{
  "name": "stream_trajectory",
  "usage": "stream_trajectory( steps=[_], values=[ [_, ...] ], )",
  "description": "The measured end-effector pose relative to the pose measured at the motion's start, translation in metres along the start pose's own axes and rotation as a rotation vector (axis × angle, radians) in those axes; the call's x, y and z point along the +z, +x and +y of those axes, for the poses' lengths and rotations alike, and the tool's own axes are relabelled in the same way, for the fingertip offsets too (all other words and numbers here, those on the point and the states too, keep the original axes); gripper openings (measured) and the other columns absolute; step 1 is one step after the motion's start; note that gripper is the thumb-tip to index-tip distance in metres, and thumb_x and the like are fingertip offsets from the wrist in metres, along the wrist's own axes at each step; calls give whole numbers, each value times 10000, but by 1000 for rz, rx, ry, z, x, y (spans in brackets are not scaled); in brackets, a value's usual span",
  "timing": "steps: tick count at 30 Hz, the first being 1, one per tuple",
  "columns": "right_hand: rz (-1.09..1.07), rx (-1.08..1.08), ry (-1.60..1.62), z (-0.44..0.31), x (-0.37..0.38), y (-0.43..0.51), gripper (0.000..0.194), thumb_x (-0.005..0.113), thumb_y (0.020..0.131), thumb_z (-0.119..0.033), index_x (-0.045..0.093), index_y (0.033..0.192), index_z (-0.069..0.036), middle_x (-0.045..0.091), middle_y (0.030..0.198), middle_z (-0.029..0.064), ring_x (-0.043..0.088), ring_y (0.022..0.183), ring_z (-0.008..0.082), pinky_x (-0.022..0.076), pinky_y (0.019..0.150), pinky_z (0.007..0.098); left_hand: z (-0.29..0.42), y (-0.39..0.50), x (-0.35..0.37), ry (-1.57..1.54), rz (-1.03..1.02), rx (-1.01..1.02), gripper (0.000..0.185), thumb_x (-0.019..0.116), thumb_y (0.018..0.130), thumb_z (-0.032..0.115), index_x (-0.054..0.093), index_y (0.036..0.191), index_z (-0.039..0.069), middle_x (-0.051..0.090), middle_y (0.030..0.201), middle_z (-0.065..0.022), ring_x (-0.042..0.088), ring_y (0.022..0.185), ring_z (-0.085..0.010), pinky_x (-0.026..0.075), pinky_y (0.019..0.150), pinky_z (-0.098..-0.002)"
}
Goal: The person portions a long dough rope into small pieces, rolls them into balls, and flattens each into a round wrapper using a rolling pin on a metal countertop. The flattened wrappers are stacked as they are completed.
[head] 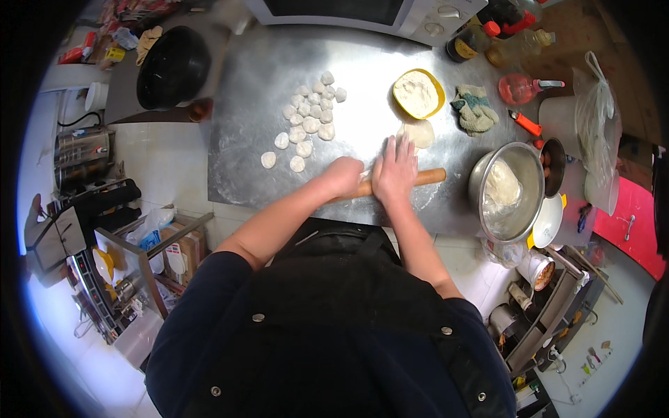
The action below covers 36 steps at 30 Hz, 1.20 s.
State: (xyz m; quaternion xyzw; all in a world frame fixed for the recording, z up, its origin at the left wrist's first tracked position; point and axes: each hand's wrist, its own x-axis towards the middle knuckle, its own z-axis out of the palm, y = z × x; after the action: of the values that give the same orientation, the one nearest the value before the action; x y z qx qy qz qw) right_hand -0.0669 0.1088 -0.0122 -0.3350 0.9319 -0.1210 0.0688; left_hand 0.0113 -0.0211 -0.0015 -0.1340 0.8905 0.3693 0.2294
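A wooden rolling pin (pixel 429 177) lies near the front edge of the steel table (pixel 251 68). My right hand (pixel 394 170) rests flat on it with the fingers stretched forward. My left hand (pixel 345 176) is curled by the pin's left part, with a bit of pale dough (pixel 365 174) showing beside its fingers; most of that dough is hidden. Rolled flat dough (pixel 419 134) lies just beyond my right fingertips, beside a yellow bowl of flour (pixel 416 94). Several small floured dough pieces (pixel 311 124) are grouped at the left centre of the table.
To the right stand a steel bowl (pixel 538 209) holding a dough lump (pixel 502 183), a knitted cloth (pixel 474 111), an orange-handled tool (pixel 527 124) and a red spray bottle (pixel 517 89). A microwave oven (pixel 418 21) borders the back. A black basin (pixel 175 68) stands at the upper left.
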Motion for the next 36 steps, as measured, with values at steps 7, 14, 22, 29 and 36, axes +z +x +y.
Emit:
stream_trajectory(
  steps=[7, 14, 22, 29, 36],
  values=[
    [-152, -45, -39, 6, -10, -38, 546, 479, 891, -287, 421, 1377, -46, 328, 1467, 219, 289, 1350, 423, 225, 1100, 523, -15, 0, 7, -54, 296, 11, 171, 592, 817, 180, 651, 873, 30, 628, 872, -215, 598, 841, -392, 481, 786, -456],
    [64, 8, 12, -7, 1, 5, 548, 484, 892, -295, 426, 1370, -33, 351, 1450, 230, 343, 1310, 440, 260, 1081, 527, -7, -14, -4, -65, 4, -143, 163, 605, 818, 179, 662, 865, 34, 647, 919, -189, 602, 905, -361, 475, 807, -446],
    [-57, -8, -53, 7, 1, -57, 550, 542, 856, -285, 463, 1347, -49, 364, 1450, 210, 311, 1333, 437, 232, 1069, 583, -21, -12, 6, 43, 35, -40, 201, 574, 829, 214, 669, 879, 43, 644, 908, -206, 612, 884, -369, 479, 798, -458],
    [77, 10, 23, -18, 7, 28, 544, 474, 898, -322, 439, 1363, -41, 358, 1452, 210, 311, 1340, 414, 232, 1096, 530, -14, -2, -8, 35, 66, -57, 236, 560, 838, 264, 661, 864, 53, 644, 891, -198, 617, 863, -372, 485, 777, -462],
    [-25, -22, -102, 10, -2, -79, 531, 534, 850, -278, 480, 1318, -33, 394, 1423, 212, 330, 1313, 442, 247, 1060, 585, -42, -16, -2, -77, 271, -28, 161, 635, 796, 204, 649, 836, 48, 640, 850, -195, 605, 811, -383, 479, 726, -458]
  ],
)
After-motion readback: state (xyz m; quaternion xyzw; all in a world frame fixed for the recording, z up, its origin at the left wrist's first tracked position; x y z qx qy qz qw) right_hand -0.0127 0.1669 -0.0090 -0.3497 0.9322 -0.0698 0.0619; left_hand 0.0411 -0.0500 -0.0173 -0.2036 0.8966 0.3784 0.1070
